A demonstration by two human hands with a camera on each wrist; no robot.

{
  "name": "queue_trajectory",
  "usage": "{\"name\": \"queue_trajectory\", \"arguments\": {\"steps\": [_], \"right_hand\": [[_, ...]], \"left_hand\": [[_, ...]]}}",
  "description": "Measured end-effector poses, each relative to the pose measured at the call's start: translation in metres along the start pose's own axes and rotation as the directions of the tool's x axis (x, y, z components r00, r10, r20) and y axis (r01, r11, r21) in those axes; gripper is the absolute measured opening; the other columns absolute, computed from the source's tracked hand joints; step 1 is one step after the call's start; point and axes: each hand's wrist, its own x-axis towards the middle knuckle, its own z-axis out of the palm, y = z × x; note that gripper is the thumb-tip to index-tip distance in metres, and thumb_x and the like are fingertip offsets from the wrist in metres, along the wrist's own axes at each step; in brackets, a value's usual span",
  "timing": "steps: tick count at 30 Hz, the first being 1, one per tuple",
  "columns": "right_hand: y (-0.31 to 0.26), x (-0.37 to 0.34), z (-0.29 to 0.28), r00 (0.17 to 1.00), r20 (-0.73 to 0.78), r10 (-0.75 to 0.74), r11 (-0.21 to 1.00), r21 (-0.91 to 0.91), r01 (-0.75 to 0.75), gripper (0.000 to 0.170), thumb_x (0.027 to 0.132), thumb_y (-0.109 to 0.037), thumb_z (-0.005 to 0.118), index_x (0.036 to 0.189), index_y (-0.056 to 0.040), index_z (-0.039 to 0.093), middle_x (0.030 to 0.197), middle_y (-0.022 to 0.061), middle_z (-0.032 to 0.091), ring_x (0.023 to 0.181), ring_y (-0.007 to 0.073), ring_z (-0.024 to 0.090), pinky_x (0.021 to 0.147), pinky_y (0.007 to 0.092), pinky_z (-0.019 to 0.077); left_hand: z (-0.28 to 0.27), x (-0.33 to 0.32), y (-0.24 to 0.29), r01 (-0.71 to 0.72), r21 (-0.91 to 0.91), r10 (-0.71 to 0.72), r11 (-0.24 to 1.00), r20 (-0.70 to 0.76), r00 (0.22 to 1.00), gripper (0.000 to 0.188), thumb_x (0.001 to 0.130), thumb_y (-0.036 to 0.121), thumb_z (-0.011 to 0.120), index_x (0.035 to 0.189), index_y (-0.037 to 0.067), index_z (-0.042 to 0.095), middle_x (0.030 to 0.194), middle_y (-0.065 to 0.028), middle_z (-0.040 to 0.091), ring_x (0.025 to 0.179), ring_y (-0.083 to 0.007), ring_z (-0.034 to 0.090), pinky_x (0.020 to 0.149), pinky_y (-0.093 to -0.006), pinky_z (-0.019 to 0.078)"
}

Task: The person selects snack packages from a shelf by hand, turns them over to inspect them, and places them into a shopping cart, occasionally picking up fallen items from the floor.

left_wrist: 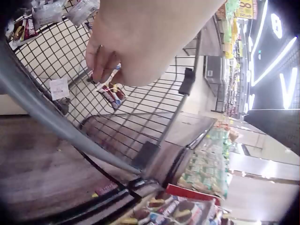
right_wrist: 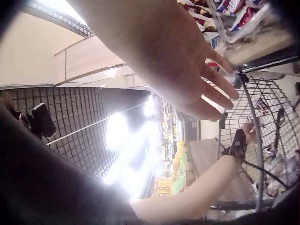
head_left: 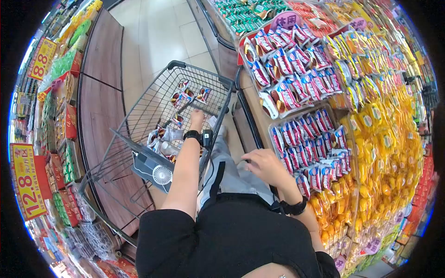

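Note:
In the head view my left hand (head_left: 197, 119) reaches down into the wire shopping cart (head_left: 174, 63), its fingers bent downward. From the left wrist, a snack packet (left_wrist: 112, 96) shows right at the fingertips of the left hand (left_wrist: 112, 51); I cannot tell whether they hold it. More wrapped snack packets (head_left: 202, 95) lie on the cart's floor, and a pile of snack packets (head_left: 160, 139) is nearer me. My right hand (head_left: 268, 166) is over my lap beside the shelf, and the right wrist view shows the hand (right_wrist: 197, 84) with fingers extended and nothing in them.
Bins of red, white and blue snack packets (head_left: 289, 65) stand close on the right, with yellow-wrapped packets (head_left: 384, 153) beyond them. On the left runs a shelf with yellow price signs (head_left: 28, 180). A small grey fan (head_left: 162, 175) sits at the cart's near side. Tiled floor (head_left: 153, 28) stretches ahead.

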Motion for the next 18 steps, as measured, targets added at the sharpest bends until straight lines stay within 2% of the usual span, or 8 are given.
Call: {"name": "queue_trajectory", "arguments": {"steps": [3, 4, 7, 11, 12, 15, 16, 18], "right_hand": [[0.003, 0.019, 0.014, 0.998, 0.062, 0.01, 1.0, 0.002, -0.01, 0.022, 0.08, -0.017, 0.061, 0.101, -0.0081, 0.062, 0.093, 0.0109, 0.063, 0.092, 0.0294, 0.059, 0.083, 0.0394, 0.0428], [0.006, 0.024, 0.019, 0.995, 0.094, 0.028, 1.0, 0.011, -0.029, 0.022, 0.08, -0.017, 0.061, 0.101, -0.0084, 0.062, 0.093, 0.0108, 0.063, 0.092, 0.0292, 0.059, 0.083, 0.0395, 0.0428], [0.016, 0.039, 0.027, 0.987, 0.14, 0.076, 0.997, 0.02, -0.08, 0.022, 0.081, -0.017, 0.061, 0.101, -0.0086, 0.062, 0.093, 0.0112, 0.063, 0.091, 0.0296, 0.058, 0.082, 0.0398, 0.0429], [0.029, 0.063, 0.029, 0.976, 0.147, 0.162, 0.985, 0.033, -0.168, 0.022, 0.08, -0.015, 0.061, 0.101, -0.0071, 0.062, 0.094, 0.0117, 0.063, 0.092, 0.0308, 0.059, 0.081, 0.0404, 0.0443], [0.033, 0.068, 0.033, 0.974, 0.145, 0.172, 0.983, 0.035, -0.179, 0.022, 0.08, -0.014, 0.061, 0.101, -0.0071, 0.062, 0.094, 0.0117, 0.063, 0.092, 0.0307, 0.059, 0.081, 0.0406, 0.0447], [0.04, 0.08, 0.042, 0.956, 0.185, 0.229, 0.969, 0.047, -0.241, 0.022, 0.079, -0.012, 0.062, 0.1, -0.0069, 0.062, 0.095, 0.0119, 0.063, 0.092, 0.0307, 0.059, 0.08, 0.0408, 0.0456], [0.043, 0.085, 0.045, 0.947, 0.202, 0.251, 0.962, 0.053, -0.267, 0.022, 0.079, -0.011, 0.062, 0.1, -0.0068, 0.062, 0.095, 0.0119, 0.063, 0.092, 0.0308, 0.059, 0.08, 0.0408, 0.0458], [0.049, 0.093, 0.051, 0.943, 0.204, 0.262, 0.96, 0.046, -0.277, 0.022, 0.079, -0.011, 0.062, 0.1, -0.007, 0.062, 0.095, 0.012, 0.063, 0.092, 0.0308, 0.059, 0.081, 0.0406, 0.0456]], "left_hand": [[0.003, 0.037, -0.022, 0.025, -0.02, -0.023, 1.0, 0.094, 0.995, 0.018, 0.083, 0.016, 0.051, 0.092, 0.002, 0.058, 0.065, -0.0048, 0.055, 0.055, -0.0138, 0.053, 0.047, -0.0271, 0.0398], [0.011, 0.075, -0.051, -0.077, 0.157, 0.079, 0.985, -0.002, 0.997, 0.022, 0.083, 0.016, 0.051, 0.096, 0.0, 0.06, 0.062, -0.0046, 0.055, 0.052, -0.0151, 0.052, 0.047, -0.0296, 0.0409], [0.011, 0.077, -0.024, -0.143, 0.264, 0.152, 0.954, -0.014, 0.988, 0.03, 0.077, 0.018, 0.051, 0.093, -0.004, 0.064, 0.086, -0.0255, 0.065, 0.087, -0.038, 0.063, 0.076, -0.0419, 0.0474], [0.018, 0.095, -0.002, -0.283, 0.52, 0.339, 0.806, -0.013, 0.941, 0.026, 0.08, 0.021, 0.051, 0.092, 0.004, 0.067, 0.083, -0.0236, 0.065, 0.085, -0.0407, 0.06, 0.08, -0.0439, 0.0474], [0.02, 0.109, -0.007, -0.321, 0.603, 0.345, 0.73, 0.08, 0.935, 0.026, 0.081, 0.025, 0.053, 0.097, 0.01, 0.067, 0.097, -0.0258, 0.062, 0.089, -0.0426, 0.056, 0.082, -0.0446, 0.0462], [0.033, 0.125, -0.02, -0.271, 0.708, 0.292, 0.652, 0.095, 0.952, 0.027, 0.082, 0.027, 0.054, 0.102, 0.015, 0.066, 0.117, -0.0279, 0.05, 0.098, -0.0431, 0.05, 0.087, -0.0457, 0.0429], [0.036, 0.126, -0.018, -0.274, 0.76, 0.299, 0.59, 0.11, 0.948, 0.031, 0.08, 0.026, 0.058, 0.109, 0.021, 0.065, 0.129, -0.0285, 0.038, 0.106, -0.0433, 0.045, 0.09, -0.0481, 0.0396], [0.043, 0.135, -0.019, -0.325, 0.771, 0.356, 0.548, 0.137, 0.924, 0.032, 0.078, 0.026, 0.06, 0.109, 0.023, 0.065, 0.127, -0.0279, 0.04, 0.11, -0.0434, 0.043, 0.094, -0.0478, 0.0375]]}}
